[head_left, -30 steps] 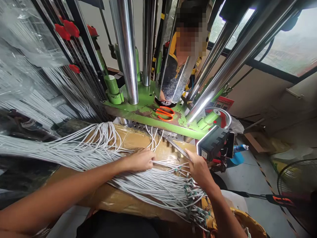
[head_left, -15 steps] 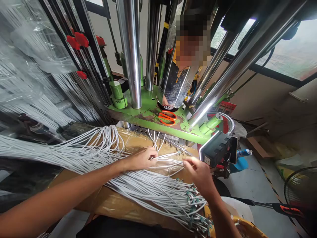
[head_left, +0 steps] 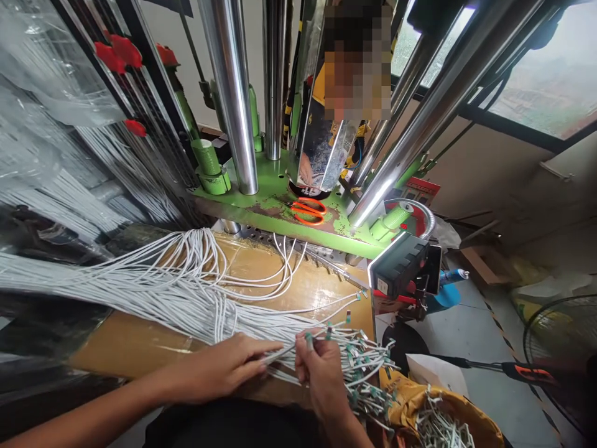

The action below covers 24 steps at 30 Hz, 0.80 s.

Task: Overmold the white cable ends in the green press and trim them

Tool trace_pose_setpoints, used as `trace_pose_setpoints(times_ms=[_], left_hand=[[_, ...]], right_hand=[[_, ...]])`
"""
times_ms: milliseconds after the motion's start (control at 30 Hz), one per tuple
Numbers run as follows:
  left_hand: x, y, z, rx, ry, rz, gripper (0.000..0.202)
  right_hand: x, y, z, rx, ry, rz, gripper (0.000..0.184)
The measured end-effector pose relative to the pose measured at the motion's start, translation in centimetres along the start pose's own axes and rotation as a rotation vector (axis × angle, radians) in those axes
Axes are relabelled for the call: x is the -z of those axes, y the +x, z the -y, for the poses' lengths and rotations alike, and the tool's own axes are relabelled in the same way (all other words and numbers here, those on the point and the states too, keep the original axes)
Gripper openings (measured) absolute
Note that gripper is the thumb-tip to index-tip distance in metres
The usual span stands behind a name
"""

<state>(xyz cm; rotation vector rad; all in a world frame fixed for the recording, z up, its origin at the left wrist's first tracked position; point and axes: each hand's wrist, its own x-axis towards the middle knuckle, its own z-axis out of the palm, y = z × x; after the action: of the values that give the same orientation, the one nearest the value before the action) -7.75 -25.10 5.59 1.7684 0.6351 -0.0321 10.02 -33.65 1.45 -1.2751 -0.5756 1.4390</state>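
A thick bundle of white cables runs across the brown-topped work surface, their ends fitted with small green-and-metal connectors. Low in the middle, my left hand has white cables between its thumb and outstretched forefinger, low over the near side of the bundle. Just right of it, my right hand is closed on the connector ends of a few white cables, thumb and fingers pinching them. Farther back, a few separate cables curve up to the slotted metal edge under the green machine plate.
Orange-handled scissors lie on the green plate, among tall steel columns. A dark box-shaped device stands at the right. A yellow-lined container holds white scraps. A person's reflection shows in the shiny central column. A fan stands far right.
Both hands have moved down toward me, from the cables near the machine to the near side of the bundle. My right hand now grips connector ends. The view has shifted slightly.
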Motion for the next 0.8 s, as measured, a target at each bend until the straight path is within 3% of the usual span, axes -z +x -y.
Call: trace_pose_setpoints(times_ms=[100,233,333,400,467,567,633,733,800], left_hand=[[-1.2,0.7,-0.7,0.033,-0.295,0.048,0.04],[-1.5,1.0,-0.8,-0.006,-0.288,0.041,0.044],[-1.4,1.5,-0.6,0.056,-0.436,0.137,0.043],[-1.4,2.3,-0.7,0.09,-0.576,0.148,0.045],[-1.5,3.1,-1.0,0.117,-0.723,0.135,0.043],[-1.4,4.2,-1.4,0.133,-0.935,0.09,0.039],[-1.1,4.5,-1.1,0.093,-0.987,0.038,0.034],[-0.7,4.7,-0.1,0.039,-0.939,-0.056,0.03],[-0.4,4.7,0.6,0.061,-0.875,-0.155,0.03]], right_hand=[[0.2,-0.5,-0.5,0.053,-0.212,0.009,0.031],[2.9,0.1,1.3,0.208,-0.129,-0.199,0.057],[3.8,0.4,3.2,0.291,-0.149,-0.117,0.048],[3.0,0.1,3.7,0.336,-0.318,-0.074,0.04],[1.5,-0.3,3.1,0.409,-0.49,-0.112,0.035],[-0.5,-0.6,1.5,0.476,-0.568,-0.184,0.037],[-0.5,0.1,1.0,0.497,-0.62,-0.118,0.036],[2.0,3.0,2.4,0.571,-0.86,-0.061,0.035],[4.9,5.6,4.4,0.65,-1.145,-0.171,0.037]])
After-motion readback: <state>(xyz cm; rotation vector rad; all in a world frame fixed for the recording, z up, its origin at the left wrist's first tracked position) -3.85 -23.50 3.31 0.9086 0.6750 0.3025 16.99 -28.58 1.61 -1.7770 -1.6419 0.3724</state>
